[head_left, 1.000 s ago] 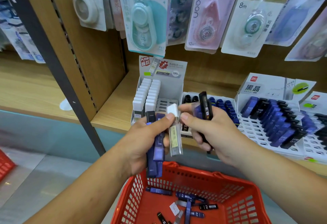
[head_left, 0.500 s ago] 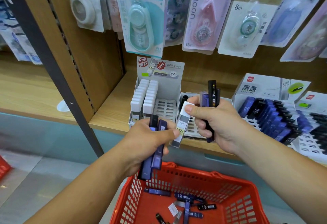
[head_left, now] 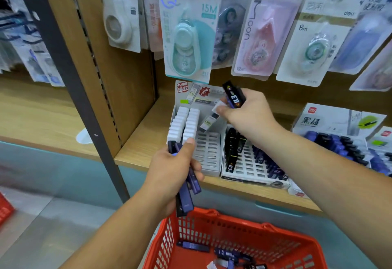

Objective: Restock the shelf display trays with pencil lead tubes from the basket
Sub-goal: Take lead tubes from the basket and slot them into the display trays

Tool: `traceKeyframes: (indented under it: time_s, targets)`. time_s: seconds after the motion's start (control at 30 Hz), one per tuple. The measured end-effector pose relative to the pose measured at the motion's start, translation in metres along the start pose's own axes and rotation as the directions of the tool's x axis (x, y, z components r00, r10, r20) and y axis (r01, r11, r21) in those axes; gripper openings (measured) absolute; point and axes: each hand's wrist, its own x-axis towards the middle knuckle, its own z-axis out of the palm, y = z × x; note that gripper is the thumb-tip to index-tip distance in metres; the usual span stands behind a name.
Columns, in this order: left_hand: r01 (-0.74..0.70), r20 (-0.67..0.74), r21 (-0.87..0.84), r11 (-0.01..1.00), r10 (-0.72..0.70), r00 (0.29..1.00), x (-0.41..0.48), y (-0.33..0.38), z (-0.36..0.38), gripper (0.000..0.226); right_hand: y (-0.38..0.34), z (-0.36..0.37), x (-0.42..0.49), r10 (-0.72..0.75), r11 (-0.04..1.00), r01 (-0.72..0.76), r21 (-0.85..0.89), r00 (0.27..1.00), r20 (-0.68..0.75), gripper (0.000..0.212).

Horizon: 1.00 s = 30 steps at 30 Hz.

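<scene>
Low at 6 o'clock sits the red basket [head_left: 237,229], with a few loose lead tubes [head_left: 228,255] lying on its floor. Just above its rim, the left hand [head_left: 169,171] has its fingers curled round a bundle of purple tubes [head_left: 185,201]. The thumb lies along the top, and the tube ends stick out above and below the fist.

Up toward 1 o'clock from it, the right hand [head_left: 250,115] reaches over the wooden shelf [head_left: 146,139]. It grips dark tubes [head_left: 233,96] that poke up past the knuckles. Its thumb and fingertip also pinch a clear white-capped tube [head_left: 209,121], which hangs tilted, cap end up, over the white tray [head_left: 209,154].

That tray holds 2 rows of white-capped tubes [head_left: 186,120] along its 9 o'clock side; the slots beside them are bare. Touching it at 3 o'clock is a second tray [head_left: 252,169] holding black tubes [head_left: 232,147].

At 12 o'clock, correction tape packs [head_left: 188,33] hang on hooks.
</scene>
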Motion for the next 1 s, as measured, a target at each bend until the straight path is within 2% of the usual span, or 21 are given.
traceKeyframes:
  time_s: [0.2,0.33,0.5,0.73,0.87,1.0]
  targets:
    - [0.016,0.019,-0.037,0.999,-0.015,1.000,0.010,-0.003,0.000,0.034,0.020,0.023,0.031,-0.033,0.955,0.057,-0.290,0.996,0.087,0.019]
    - [0.011,-0.004,-0.051,0.999,-0.012,1.000,0.016,-0.006,-0.003,0.036,0.029,0.028,0.035,-0.040,0.955,0.066,-0.291,0.995,0.095,0.027]
    - [-0.009,-0.023,-0.051,0.999,0.008,1.000,0.019,-0.007,-0.001,0.032,0.025,0.025,0.035,-0.076,0.921,0.124,-0.370,0.987,0.140,0.034]
    - [-0.027,-0.022,-0.069,0.997,0.026,0.999,0.019,-0.008,0.001,0.027,0.032,0.027,0.032,-0.048,0.930,0.095,-0.354,0.989,0.139,0.026]
    - [-0.006,-0.015,-0.116,0.993,0.004,1.000,0.018,-0.006,0.000,0.030,0.030,0.032,0.032,-0.041,0.924,0.072,-0.374,0.995,0.090,0.043]
    - [0.026,-0.006,-0.200,0.979,-0.027,1.000,0.018,-0.002,-0.002,0.027,0.029,0.038,0.025,-0.185,0.818,0.212,-0.535,0.977,0.106,0.026]
